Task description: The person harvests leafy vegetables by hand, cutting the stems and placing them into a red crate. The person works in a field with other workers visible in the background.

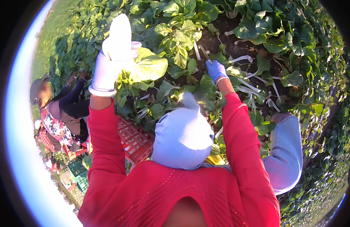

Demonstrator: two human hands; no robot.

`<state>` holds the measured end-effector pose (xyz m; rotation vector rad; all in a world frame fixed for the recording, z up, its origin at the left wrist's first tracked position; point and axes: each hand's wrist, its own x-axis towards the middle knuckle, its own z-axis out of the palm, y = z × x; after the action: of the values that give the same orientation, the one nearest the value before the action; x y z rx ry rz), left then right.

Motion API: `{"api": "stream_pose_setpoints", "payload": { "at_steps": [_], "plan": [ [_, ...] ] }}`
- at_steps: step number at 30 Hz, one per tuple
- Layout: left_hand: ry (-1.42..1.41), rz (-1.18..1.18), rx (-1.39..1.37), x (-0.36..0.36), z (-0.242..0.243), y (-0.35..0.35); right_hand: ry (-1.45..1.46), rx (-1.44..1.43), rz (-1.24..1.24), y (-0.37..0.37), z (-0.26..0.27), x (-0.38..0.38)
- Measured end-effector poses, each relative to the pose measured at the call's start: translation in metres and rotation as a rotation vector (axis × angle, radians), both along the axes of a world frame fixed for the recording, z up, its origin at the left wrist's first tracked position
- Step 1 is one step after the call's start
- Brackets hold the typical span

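Note:
At upper left my left hand (pixel 106 71), in a thin pale glove, is closed around a head of leafy greens (pixel 146 65). Its stalk end points up, washed out by sunlight, and broad yellow-green leaves hang to the right. Lower and to the right, my right hand (pixel 215 71), in a blue-violet glove, reaches down among the plants at the edge of bare soil. Its fingertips are by a thin pale stem, and whether they grip it is unclear. Loose leaves with white stalks (pixel 249 86) lie just right of that hand.
Rows of leafy greens (pixel 277 25) surround a patch of dark soil (pixel 220 25). A red plastic crate (pixel 135 139) stands beside my bent knee. At left another person (pixel 61 113) reaches into the plants, with a green crate (pixel 78 173) and red crates behind.

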<state>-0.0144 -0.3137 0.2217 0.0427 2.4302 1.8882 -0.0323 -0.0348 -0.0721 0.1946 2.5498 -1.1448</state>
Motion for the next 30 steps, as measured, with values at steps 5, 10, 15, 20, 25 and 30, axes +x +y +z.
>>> {"api": "stream_pose_setpoints", "payload": {
  "at_steps": [5, 10, 15, 20, 25, 30],
  "plan": [
    [0.150, -0.156, -0.166, -0.040, 0.037, 0.028, -0.198, 0.111, 0.635, -0.004, -0.016, 0.027],
    [0.069, -0.600, -0.575, -0.068, -0.008, 0.094, -0.203, 0.065, 0.650, 0.005, -0.015, 0.043],
    [0.158, -0.981, -1.287, -0.049, -0.095, 0.119, -0.022, 0.017, 0.543, 0.006, 0.003, 0.043],
    [-0.037, -1.108, -1.386, -0.031, -0.118, 0.072, -0.011, 0.072, 0.221, -0.025, 0.003, 0.030],
    [0.243, -1.109, -1.394, -0.048, -0.134, 0.071, -0.004, 0.142, 0.047, -0.060, -0.030, 0.003],
    [0.345, -1.100, -1.434, -0.081, -0.159, 0.071, 0.089, 0.182, 0.125, -0.060, -0.053, 0.001]
  ]
}}
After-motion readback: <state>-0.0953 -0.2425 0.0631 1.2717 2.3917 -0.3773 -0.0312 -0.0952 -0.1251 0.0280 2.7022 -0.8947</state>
